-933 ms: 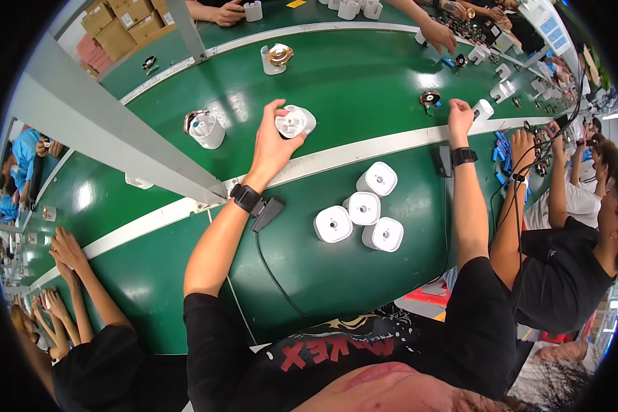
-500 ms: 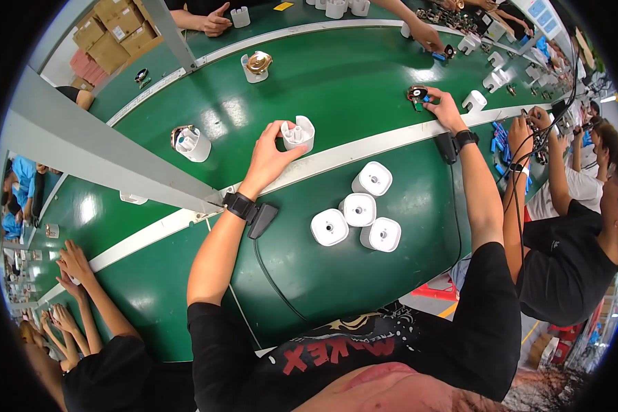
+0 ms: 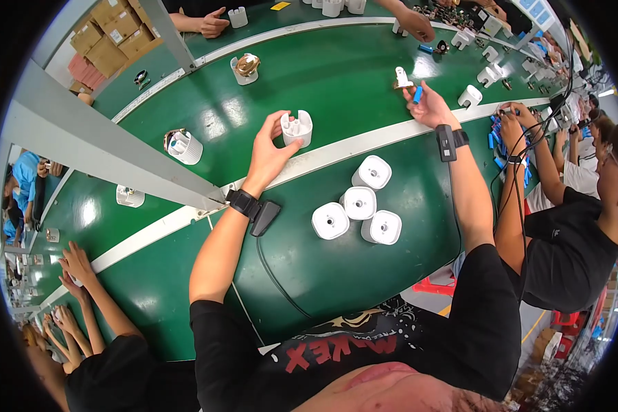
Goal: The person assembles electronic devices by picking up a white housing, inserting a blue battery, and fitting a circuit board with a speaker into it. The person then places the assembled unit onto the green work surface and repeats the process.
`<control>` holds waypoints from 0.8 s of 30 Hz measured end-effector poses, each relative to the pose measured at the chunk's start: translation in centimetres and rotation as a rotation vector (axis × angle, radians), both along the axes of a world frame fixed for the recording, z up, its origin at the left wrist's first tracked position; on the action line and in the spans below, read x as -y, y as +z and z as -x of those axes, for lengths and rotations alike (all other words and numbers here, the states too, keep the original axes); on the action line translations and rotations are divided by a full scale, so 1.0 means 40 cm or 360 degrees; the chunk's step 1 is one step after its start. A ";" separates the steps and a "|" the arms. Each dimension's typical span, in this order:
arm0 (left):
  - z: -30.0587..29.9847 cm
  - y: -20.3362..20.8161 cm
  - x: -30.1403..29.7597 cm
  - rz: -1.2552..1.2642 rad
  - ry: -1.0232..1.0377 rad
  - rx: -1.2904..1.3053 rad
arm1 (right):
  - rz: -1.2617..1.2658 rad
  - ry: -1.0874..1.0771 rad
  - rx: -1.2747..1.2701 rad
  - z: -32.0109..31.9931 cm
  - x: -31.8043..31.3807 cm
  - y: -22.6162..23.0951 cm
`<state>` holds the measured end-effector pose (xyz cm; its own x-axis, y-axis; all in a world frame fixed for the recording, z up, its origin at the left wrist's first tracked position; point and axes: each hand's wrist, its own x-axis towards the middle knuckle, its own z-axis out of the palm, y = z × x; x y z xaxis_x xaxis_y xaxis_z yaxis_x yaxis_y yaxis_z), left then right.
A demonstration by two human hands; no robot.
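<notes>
My left hand point(image 3: 266, 152) is closed around the side of a white plastic housing point(image 3: 297, 130), which stands upright on the green surface with its open, ribbed inside showing. Farther right, my right hand point(image 3: 430, 108) pinches a blue cylindrical battery cell point(image 3: 417, 95). Just beyond the cell is a small white and gold-coloured part point(image 3: 402, 79); whether it is joined to the cell I cannot tell. Closer to me, several white rounded-square housings point(image 3: 359, 203) form a cluster, each showing a face with a central hole.
A pale rail point(image 3: 350, 150) runs between the near table and the green belt. A grey post point(image 3: 117, 144) slants across the left. White housings with gold-coloured parts point(image 3: 246, 69) stand on the belt. Beside me at right, a co-worker's hands point(image 3: 513, 123) are over blue cells.
My right hand has turned and shifted slightly left, so the blue cell and white part now show instead of a dark round face. The housings on the belt have drifted left.
</notes>
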<state>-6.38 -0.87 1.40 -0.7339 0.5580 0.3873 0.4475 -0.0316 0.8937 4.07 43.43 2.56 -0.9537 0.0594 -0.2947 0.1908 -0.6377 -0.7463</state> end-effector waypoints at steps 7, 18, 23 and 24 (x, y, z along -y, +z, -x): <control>0.014 0.002 0.020 0.0084 0.0016 0.0002 | 0.0384 -0.0273 -0.0272 0.027 0.262 0.065; 0.005 0.021 0.018 0.0068 0.0005 -0.0065 | 0.1180 0.0470 -0.0197 0.037 0.564 0.144; 0.010 0.014 0.026 0.0146 0.0088 -0.0020 | 0.1112 0.0510 -0.0264 0.039 0.616 0.207; 0.011 0.011 0.027 0.0139 0.0091 -0.0028 | 0.1114 0.0525 -0.0254 0.046 0.607 0.203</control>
